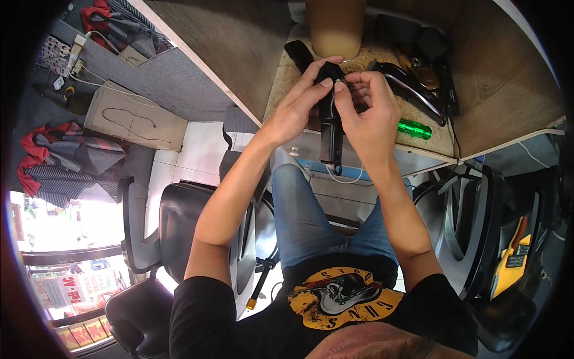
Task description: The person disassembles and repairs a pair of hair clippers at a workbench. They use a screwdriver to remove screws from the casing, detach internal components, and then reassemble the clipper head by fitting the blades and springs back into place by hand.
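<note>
Black plastic makes up the long handheld device (pixel 330 128) that both hands hold above the desk edge; it looks like a hair clipper body, though its exact kind is hard to tell. The left hand (pixel 297 106) wraps its upper part from the side, thumb and forefinger closed on the head end. The right hand (pixel 371 113) meets it there, its fingertips (pixel 345 84) pinched narrowly on something small at the top of the device; what sits between those fingers is too small and shadowed to make out. Below the grip, the device's lower end hangs free toward the person's lap.

Just beyond the right hand, on the desk (pixel 287 72), lies a green-handled screwdriver (pixel 415 128), its shaft hidden behind the wrist. Farther past the fingers rest dark curved parts (pixel 412 87) and a brown-and-black piece, heaped so their shapes blur together. Above the grip stands a tan cylinder (pixel 335 24), cut off by the frame's top. Another black piece (pixel 297 52) pokes out behind the left hand's fingers, mostly covered.
</note>
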`<state>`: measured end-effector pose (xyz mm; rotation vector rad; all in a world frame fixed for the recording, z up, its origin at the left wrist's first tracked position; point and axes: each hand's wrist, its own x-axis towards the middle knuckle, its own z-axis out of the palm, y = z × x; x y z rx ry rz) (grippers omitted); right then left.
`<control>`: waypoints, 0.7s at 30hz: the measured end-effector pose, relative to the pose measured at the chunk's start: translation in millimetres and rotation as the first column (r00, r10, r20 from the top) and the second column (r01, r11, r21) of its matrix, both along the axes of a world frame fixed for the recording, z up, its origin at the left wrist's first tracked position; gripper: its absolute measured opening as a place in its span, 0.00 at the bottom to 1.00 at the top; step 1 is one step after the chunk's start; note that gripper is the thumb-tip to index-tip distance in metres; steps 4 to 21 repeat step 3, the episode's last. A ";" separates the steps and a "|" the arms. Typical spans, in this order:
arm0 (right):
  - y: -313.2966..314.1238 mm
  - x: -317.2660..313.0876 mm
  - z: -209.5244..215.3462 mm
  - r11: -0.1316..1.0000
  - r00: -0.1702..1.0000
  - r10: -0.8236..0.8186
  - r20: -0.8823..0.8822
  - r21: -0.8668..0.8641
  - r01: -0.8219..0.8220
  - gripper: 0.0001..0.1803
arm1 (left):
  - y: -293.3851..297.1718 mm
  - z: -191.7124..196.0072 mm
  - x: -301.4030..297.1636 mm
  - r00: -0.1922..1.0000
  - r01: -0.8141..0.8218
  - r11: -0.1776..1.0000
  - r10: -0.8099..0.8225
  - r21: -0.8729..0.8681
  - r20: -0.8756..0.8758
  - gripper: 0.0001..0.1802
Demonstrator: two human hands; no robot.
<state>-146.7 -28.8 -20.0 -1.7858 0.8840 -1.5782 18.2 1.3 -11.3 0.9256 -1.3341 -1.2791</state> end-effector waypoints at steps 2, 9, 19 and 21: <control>-0.3 -1.1 -1.6 1.000 1.000 0.001 0.008 0.019 -0.001 0.12 | -0.5 -0.8 -0.4 1.000 -0.004 1.000 0.004 0.000 -0.002 0.33; -0.5 -1.6 -2.9 0.999 1.000 0.004 0.015 0.037 -0.005 0.12 | -0.1 -1.1 -0.9 1.000 -0.010 1.000 0.010 -0.001 -0.004 0.33; -0.5 -1.6 -2.9 0.999 1.000 0.004 0.015 0.037 -0.005 0.12 | -0.1 -1.1 -0.9 1.000 -0.010 1.000 0.010 -0.001 -0.004 0.33; -0.5 -1.6 -2.9 0.999 1.000 0.004 0.015 0.037 -0.005 0.12 | -0.1 -1.1 -0.9 1.000 -0.010 1.000 0.010 -0.001 -0.004 0.33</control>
